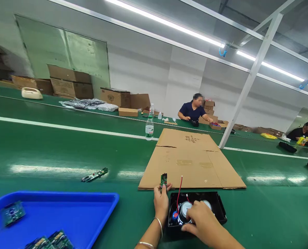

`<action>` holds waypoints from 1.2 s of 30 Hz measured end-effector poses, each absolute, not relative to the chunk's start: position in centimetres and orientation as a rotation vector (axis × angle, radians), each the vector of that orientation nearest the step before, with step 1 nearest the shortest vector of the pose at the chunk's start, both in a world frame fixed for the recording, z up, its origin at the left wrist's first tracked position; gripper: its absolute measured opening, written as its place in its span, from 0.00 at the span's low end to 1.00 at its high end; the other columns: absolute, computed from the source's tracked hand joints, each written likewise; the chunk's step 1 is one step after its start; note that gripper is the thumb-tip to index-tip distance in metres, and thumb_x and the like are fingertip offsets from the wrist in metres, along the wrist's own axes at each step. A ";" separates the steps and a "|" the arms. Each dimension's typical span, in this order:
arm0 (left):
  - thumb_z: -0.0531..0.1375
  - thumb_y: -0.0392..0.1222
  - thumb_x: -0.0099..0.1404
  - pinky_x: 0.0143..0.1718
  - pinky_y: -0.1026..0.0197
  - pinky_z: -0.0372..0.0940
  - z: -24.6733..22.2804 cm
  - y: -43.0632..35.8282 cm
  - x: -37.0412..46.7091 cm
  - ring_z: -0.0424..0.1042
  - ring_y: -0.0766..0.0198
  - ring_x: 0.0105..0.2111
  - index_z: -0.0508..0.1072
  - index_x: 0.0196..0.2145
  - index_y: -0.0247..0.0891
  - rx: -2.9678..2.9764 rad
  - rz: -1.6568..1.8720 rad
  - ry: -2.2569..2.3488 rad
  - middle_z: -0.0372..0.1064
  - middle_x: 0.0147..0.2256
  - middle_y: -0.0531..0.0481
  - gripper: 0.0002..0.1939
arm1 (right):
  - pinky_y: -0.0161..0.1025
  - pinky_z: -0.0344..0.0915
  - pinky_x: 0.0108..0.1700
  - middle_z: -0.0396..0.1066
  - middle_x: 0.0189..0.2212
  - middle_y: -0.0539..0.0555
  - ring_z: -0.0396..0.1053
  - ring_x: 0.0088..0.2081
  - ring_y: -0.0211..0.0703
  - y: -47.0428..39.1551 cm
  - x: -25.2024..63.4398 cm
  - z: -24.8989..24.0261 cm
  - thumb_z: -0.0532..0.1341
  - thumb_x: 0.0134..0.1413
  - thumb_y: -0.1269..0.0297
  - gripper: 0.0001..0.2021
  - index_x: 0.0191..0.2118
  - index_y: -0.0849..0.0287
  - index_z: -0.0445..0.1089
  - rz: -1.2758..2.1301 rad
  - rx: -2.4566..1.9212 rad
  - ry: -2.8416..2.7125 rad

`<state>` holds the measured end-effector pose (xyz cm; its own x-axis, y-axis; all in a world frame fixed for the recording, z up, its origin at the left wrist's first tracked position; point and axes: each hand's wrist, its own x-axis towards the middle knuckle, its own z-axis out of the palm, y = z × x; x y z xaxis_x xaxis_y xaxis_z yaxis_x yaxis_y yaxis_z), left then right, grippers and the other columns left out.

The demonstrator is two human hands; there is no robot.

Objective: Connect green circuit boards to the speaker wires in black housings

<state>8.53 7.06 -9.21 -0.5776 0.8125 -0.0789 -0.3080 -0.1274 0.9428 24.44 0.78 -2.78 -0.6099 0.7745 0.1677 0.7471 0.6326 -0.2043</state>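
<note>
My left hand (pixel 161 202) is closed around a small green circuit board (pixel 164 180), which stands upright between thumb and fingers. Just right of it, a black plastic housing (pixel 218 207) lies open side up on the green bench. Inside are a round speaker (pixel 185 208), a blue cylindrical part (pixel 175 215) and a red wire (pixel 180 190) that rises above the rim. Over the housing's near edge hovers my right hand (pixel 203 221), thumb and forefinger apart beside the speaker. Its other fingers are partly hidden, and nothing shows in its grasp.
A blue tray (pixel 102 218) holding several circuit boards is at lower left. Another long board (pixel 95 175) lies behind it. Flat cardboard (pixel 192 173) lies beyond the housing, near a water bottle (pixel 149 128). A co-worker (pixel 192 110) sits across, near a white post (pixel 249 83).
</note>
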 end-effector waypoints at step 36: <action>0.66 0.48 0.45 0.34 0.63 0.64 0.9 2.0 7.1 0.71 0.59 0.35 0.74 0.35 0.33 0.901 1.187 0.877 0.73 0.33 0.43 0.21 | 0.37 0.50 0.35 0.65 0.21 0.49 0.59 0.25 0.36 3.9 20.2 0.1 0.45 0.61 0.70 0.14 0.29 0.61 0.64 -0.374 -0.835 -1.912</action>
<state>7.05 1.97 0.86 0.1568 0.9838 -0.0866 -0.3722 0.1401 0.9175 20.17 3.90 0.14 -0.2855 0.3899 0.8755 0.6911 0.7167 -0.0938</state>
